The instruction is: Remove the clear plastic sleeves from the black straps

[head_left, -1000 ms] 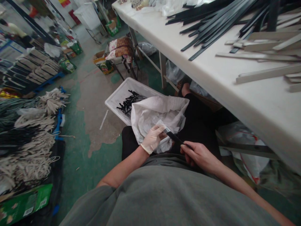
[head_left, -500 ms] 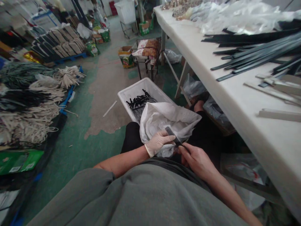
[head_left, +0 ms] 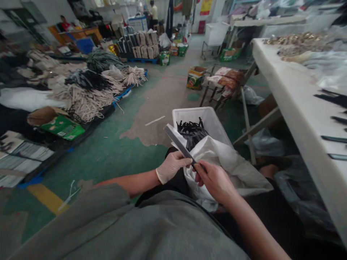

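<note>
A green floor [head_left: 130, 155], worn to grey in patches, spreads across the scene, with a long white table [head_left: 292, 85] running from near to far along the right side. On the left lies a broad heap of pale cords [head_left: 84, 99]. A stool [head_left: 227, 77] with a patterned cushion stands farther off, left of the table. Nearer is a white bin [head_left: 221, 124] with a bundle of black strips [head_left: 193, 134] in it; a white bag [head_left: 225, 162] lies over the person's lap, overlapping the bin's near edge. The right hand [head_left: 214, 177], bare, and the left hand [head_left: 171, 167], gloved, meet just left of the bag. Both have their fingers clamped on one dark flat strip [head_left: 177, 141], the right at its near end, the left just beyond, its far end pointing up and left, in front of the bin.
</note>
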The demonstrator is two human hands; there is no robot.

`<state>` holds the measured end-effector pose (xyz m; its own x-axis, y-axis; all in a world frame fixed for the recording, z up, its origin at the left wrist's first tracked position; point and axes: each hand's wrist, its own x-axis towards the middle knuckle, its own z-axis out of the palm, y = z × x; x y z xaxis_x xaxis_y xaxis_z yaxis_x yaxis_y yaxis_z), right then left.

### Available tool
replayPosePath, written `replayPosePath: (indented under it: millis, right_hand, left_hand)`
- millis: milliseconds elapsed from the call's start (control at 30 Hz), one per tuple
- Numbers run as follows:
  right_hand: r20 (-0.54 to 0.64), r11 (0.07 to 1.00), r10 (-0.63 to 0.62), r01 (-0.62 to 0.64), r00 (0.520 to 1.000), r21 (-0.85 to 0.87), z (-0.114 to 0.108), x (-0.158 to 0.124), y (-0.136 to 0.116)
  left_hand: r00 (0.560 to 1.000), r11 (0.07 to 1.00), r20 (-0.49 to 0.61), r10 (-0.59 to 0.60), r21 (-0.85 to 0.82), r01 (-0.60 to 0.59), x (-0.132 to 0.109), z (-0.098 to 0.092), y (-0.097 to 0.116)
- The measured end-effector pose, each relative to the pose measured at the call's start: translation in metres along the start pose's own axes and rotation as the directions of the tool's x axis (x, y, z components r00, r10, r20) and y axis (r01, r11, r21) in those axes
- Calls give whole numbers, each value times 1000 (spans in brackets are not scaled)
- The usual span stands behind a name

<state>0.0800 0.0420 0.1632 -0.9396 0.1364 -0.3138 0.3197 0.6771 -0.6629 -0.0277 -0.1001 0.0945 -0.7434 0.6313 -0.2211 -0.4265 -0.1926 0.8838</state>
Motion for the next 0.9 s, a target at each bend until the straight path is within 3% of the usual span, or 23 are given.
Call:
replayPosePath:
  millis: [100,200,400,567,733,800,900]
  right_hand:
    - [148,1000,7,-5,989,-9,16,11,8]
    - [215,997,72,-66,974,-33,31,11,25]
    - [160,989,107,-88,981,-122,39,17,24]
    - [196,976,216,-213,956,-40,27,1,41]
    - [136,976,215,-209,967,-56,31,-1,42]
    - [136,981,196,-193,971,-33,30,-4,43]
    - [170,980,196,-197,966,-11,23,-16,53]
  left_hand:
    - [985,984,-160,-67,-175,38,-6,-24,-15]
    - [949,946,-289,-128,-324,29,-14,-37,-28]
    - [941,891,-123,-316,-380,249,-20,-18,-59]
    - [921,860,-183,-344,-456,230,-7,-24,-57]
    - [893,826,13,-449,-376,421,-13,-11,-72]
    - [896,829,13,-445,-373,417,-11,-7,-74]
    - [914,844,-72,-399,-417,336,-3,-10,-68]
